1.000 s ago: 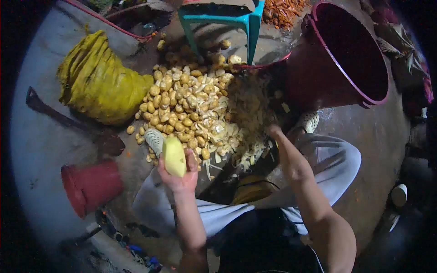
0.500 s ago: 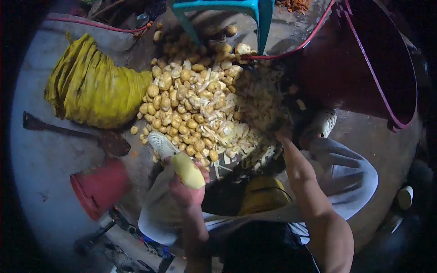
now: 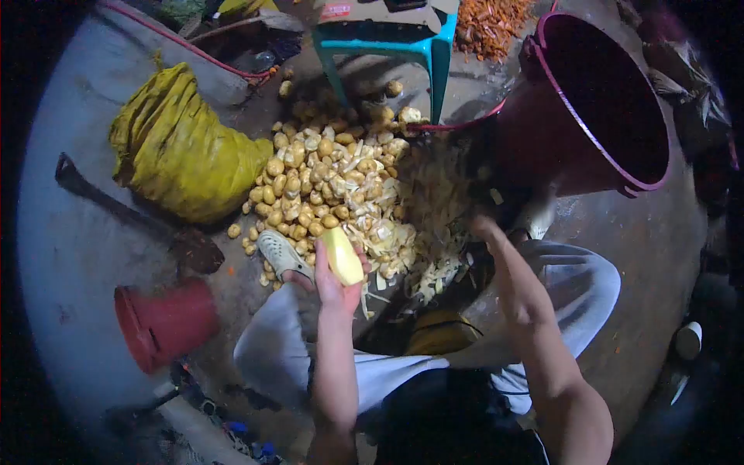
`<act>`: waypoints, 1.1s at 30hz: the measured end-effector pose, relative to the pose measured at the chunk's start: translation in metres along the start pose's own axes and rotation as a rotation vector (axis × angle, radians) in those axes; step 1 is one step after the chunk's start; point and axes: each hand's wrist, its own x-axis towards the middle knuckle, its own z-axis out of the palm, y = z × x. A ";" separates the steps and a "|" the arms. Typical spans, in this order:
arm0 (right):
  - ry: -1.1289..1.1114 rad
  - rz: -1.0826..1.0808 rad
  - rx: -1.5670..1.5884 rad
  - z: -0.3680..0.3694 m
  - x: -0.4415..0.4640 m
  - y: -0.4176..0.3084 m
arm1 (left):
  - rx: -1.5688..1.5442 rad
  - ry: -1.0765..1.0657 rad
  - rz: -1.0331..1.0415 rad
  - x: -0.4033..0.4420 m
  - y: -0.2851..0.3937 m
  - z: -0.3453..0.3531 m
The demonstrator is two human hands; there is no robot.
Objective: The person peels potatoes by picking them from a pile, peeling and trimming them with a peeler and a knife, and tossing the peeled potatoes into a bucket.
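Observation:
A peeled potato (image 3: 342, 256), pale yellow and long, lies in my left hand (image 3: 339, 290), whose fingers wrap around it from below. Just beyond is a heap of unpeeled potatoes (image 3: 310, 182) on the floor. Loose potato peelings (image 3: 385, 232) cover its right side. My right hand (image 3: 483, 226) reaches down into deep shadow at the right edge of the peelings. Its fingers are lost in the dark, so I cannot make out what it holds.
A yellow sack (image 3: 182, 147) lies left of the heap, near a long-handled tool (image 3: 116, 205) and a red bucket (image 3: 167, 322). A large dark-red tub (image 3: 542, 132) tilts at right. Behind stand a teal stool (image 3: 442, 70) and orange scraps (image 3: 492, 27). A yellow container (image 3: 442, 333) sits between my legs.
My left hand has moved forward and slightly right with the peeled potato, now nearer the heap. The camera view has shifted, showing more of the stool and tub. My right hand stays low in shadow.

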 end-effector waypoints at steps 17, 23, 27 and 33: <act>0.157 -0.516 0.411 -0.290 -0.185 -0.367 | 0.153 -0.172 0.034 -0.018 -0.051 0.043; 0.111 -0.583 0.318 -0.290 -0.181 -0.373 | 0.212 -0.091 -0.027 -0.038 -0.047 0.063; 0.397 -0.572 0.419 -0.320 -0.160 -0.350 | 0.350 -0.310 -0.176 -0.036 -0.041 0.050; 0.302 -0.553 0.443 -0.331 -0.179 -0.354 | 0.189 -0.317 -0.212 -0.037 -0.038 0.054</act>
